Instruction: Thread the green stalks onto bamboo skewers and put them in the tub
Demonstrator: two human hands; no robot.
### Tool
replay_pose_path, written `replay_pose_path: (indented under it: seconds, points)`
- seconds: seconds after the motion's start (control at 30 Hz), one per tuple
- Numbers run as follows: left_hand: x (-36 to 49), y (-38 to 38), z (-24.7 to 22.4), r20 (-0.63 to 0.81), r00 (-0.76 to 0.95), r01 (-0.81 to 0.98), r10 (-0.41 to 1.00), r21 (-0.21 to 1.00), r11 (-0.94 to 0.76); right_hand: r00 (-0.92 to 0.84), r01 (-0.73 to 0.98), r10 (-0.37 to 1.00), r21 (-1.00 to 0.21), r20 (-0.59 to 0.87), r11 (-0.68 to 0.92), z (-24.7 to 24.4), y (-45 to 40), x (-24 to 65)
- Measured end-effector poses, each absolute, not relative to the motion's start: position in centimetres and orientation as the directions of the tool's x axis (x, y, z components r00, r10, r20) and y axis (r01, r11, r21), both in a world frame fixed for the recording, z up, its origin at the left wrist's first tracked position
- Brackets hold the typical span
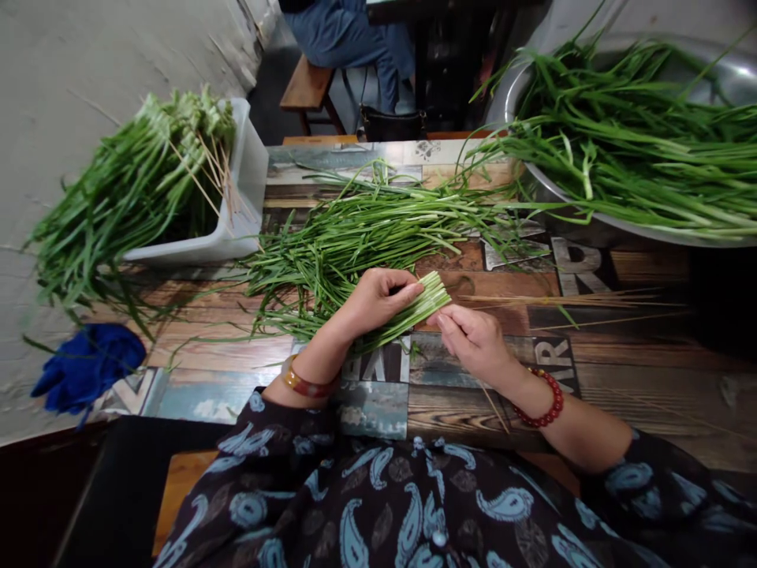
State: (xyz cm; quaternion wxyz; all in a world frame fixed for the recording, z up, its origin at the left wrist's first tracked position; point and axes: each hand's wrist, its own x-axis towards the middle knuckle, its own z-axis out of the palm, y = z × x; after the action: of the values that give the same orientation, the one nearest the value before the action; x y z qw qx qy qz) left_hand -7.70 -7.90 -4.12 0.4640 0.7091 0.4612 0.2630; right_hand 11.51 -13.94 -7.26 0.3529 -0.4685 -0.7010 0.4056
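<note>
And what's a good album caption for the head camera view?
Left hand grips a bunch of green stalks, right hand close by its pale ends, with more greens heaped on the table.

Looks like a small eatery, judging by the wooden stool (306,83) and dark table (414,9) beyond, plank-patterned bench (438,412), and big metal basin (736,85) heaped with greens (639,162).

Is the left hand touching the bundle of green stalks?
Touching. The head view shows the left hand closed around the bundle of green stalks, its thumb lying against them.
</note>
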Motion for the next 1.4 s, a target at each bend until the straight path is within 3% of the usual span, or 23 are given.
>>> replay_pose_path:
  seconds: [0.1,0.2,0.43,0.67,0.8,0.9,1.0,1.17,1.4]
  points:
    - [-8.2,-7.4,-3.7,-0.042,0.438,0.394,0.898,0.907,-0.15,-0.315,0.353,0.942,-0.906,0.118,0.232,-7.3,-13.8,11.5]
    - [-8.6,-6.2,-3.4,0.075,0.352,0.417,0.933,0.88,-0.228,-0.313,0.351,0.939,-0.901,0.145,0.256,-7.3,-13.7,11.5]
    - [-6.6,-1.6,-4.4,0.341,0.416,0.585,0.843,0.609,-0.535,-0.311,0.349,0.923,-0.876,0.228,0.333,-7.6,-13.6,11.4]
    - [-4.7,0.7,-5.7,0.323,0.541,0.743,0.776,0.248,-0.621,-0.31,0.367,0.924,-0.868,0.224,0.334,-7.5,-13.4,11.5]
    - [-4.6,0.6,-5.6,0.309,0.571,0.753,0.761,0.171,-0.635,-0.31,0.362,0.923,-0.869,0.229,0.337,-7.6,-13.5,11.5]
    - [-5.2,-0.2,-4.9,0.357,0.568,0.71,0.742,0.245,-0.661,-0.297,0.364,0.924,-0.866,0.242,0.344,-7.7,-13.5,11.4]
    - [-6.1,-1.7,-3.9,0.392,0.524,0.634,0.756,0.414,-0.653,-0.297,0.357,0.923,-0.868,0.246,0.346,-7.6,-13.6,11.5]
    - [-7.8,-5.0,-3.4,0.259,0.381,0.596,0.887,0.665,-0.45,-0.307,0.338,0.923,-0.88,0.233,0.335,-7.3,-13.8,11.6]
    - [-8.4,-7.3,-4.9,0.141,0.303,0.432,0.942,0.861,-0.268,-0.309,0.335,0.94,-0.909,0.144,0.249,-7.2,-14.1,11.7]
